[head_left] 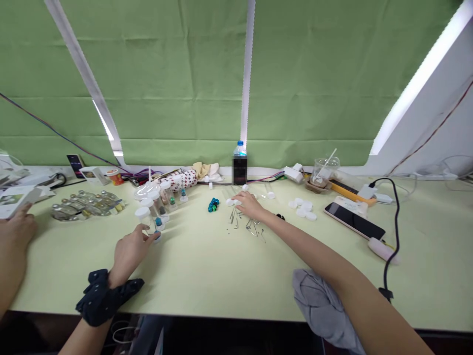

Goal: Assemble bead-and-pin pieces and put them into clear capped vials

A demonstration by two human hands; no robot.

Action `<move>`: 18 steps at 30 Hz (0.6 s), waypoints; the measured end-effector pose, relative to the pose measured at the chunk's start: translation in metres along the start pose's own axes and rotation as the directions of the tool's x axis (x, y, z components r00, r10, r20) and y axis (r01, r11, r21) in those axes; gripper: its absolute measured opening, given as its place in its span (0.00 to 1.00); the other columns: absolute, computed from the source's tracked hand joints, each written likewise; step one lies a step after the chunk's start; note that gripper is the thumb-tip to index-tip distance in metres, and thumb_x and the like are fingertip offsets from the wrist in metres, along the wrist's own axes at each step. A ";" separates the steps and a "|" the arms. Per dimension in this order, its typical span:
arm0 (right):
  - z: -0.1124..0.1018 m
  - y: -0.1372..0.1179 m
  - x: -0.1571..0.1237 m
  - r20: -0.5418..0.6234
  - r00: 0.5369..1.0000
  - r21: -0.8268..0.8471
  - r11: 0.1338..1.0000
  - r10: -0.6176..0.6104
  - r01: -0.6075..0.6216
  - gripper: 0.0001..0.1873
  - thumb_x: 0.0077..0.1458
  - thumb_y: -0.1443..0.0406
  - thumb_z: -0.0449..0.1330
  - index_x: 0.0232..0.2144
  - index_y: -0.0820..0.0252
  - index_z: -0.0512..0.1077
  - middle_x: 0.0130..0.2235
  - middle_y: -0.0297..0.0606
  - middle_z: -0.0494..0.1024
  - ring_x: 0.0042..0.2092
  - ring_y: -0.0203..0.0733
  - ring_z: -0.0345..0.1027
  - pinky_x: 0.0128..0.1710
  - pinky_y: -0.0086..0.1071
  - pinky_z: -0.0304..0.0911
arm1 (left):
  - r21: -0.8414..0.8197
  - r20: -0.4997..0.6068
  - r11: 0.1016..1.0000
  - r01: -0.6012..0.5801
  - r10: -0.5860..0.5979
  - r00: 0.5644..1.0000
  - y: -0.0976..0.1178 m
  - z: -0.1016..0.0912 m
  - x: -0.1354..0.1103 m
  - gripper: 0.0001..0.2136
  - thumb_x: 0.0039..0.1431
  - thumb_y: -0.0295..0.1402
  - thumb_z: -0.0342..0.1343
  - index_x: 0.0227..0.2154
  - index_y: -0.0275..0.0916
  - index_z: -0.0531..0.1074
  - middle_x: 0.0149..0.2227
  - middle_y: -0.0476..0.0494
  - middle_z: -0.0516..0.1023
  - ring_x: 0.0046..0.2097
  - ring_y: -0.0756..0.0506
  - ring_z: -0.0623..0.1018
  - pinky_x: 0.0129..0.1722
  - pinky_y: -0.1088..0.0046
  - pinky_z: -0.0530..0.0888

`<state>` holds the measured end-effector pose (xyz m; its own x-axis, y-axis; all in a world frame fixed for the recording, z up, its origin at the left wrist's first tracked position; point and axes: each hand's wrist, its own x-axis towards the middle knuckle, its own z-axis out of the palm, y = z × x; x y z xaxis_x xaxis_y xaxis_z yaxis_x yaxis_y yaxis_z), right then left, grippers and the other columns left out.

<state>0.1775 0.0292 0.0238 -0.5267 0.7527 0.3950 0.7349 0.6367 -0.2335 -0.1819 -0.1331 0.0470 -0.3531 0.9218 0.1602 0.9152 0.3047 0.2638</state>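
Left hand (131,249) on the front tube (150,223); right hand (249,204) grip unclear

Left: thumb and finger bent round the lower part of the front tube, a clear one with a white lid. The fingers block part of its base; I cannot tell whether it is lifted. A dark scrunchie (98,296) covers the wrist.

Right: fingers bent, down among white caps (229,202). Tips hard to make out; I cannot tell how far they are closed or whether they hold anything.

Just nearer: thin metal pieces (252,227), too fine for me to sort. Between the hands: blue-green beads (213,204). Beyond the left hand, more capped tubes (159,204) stand overlapping; my count would be unsure.

Farther out: white discs (302,209) and a phone (354,222) at right; at back, a bottle (240,150), its lower part pixelated. Left edge: a co-worker's hand (18,229), arm cut off, touches a white box (16,198), also cropped.
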 end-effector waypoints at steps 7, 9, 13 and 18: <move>0.018 -0.018 0.018 0.050 0.998 -0.167 0.985 -0.031 0.039 0.16 0.56 0.66 0.56 0.47 0.53 0.68 0.46 0.44 0.64 0.50 0.49 0.51 0.45 0.39 0.47 | -0.016 -0.001 0.999 0.045 -0.045 0.999 -0.002 0.000 0.007 0.26 0.49 0.53 0.49 0.42 0.36 0.63 0.32 0.39 0.80 0.39 0.33 0.76 0.28 0.67 0.63; 0.021 -0.017 0.021 0.051 0.998 -0.163 0.986 -0.033 0.041 0.15 0.56 0.66 0.56 0.46 0.53 0.69 0.45 0.44 0.65 0.50 0.48 0.51 0.44 0.39 0.46 | 0.001 -0.065 0.998 0.070 -0.069 0.995 0.001 -0.001 0.001 0.24 0.49 0.52 0.49 0.41 0.37 0.62 0.30 0.40 0.79 0.35 0.34 0.76 0.26 0.69 0.62; 0.024 -0.013 0.026 0.052 0.998 -0.170 0.984 -0.039 0.047 0.13 0.55 0.68 0.55 0.44 0.55 0.71 0.42 0.43 0.66 0.48 0.48 0.52 0.44 0.39 0.45 | 0.071 -0.204 0.997 -0.039 0.053 0.977 0.016 -0.005 -0.013 0.17 0.52 0.51 0.47 0.30 0.41 0.64 0.24 0.45 0.75 0.27 0.39 0.74 0.23 0.71 0.60; 0.025 -0.012 0.027 0.008 1.000 -0.178 0.984 -0.028 0.029 0.12 0.56 0.69 0.54 0.43 0.56 0.71 0.42 0.44 0.66 0.48 0.48 0.52 0.44 0.39 0.44 | -0.166 -0.094 0.881 -0.443 0.433 0.897 0.049 0.002 -0.013 0.13 0.54 0.46 0.49 0.29 0.41 0.65 0.26 0.48 0.74 0.29 0.45 0.74 0.29 0.72 0.66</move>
<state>0.1438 0.0461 0.0155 -0.5504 0.7361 0.3938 0.7837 0.6182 -0.0601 -0.1319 -0.1301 0.0560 0.0612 0.9359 0.3470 0.9304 -0.1794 0.3198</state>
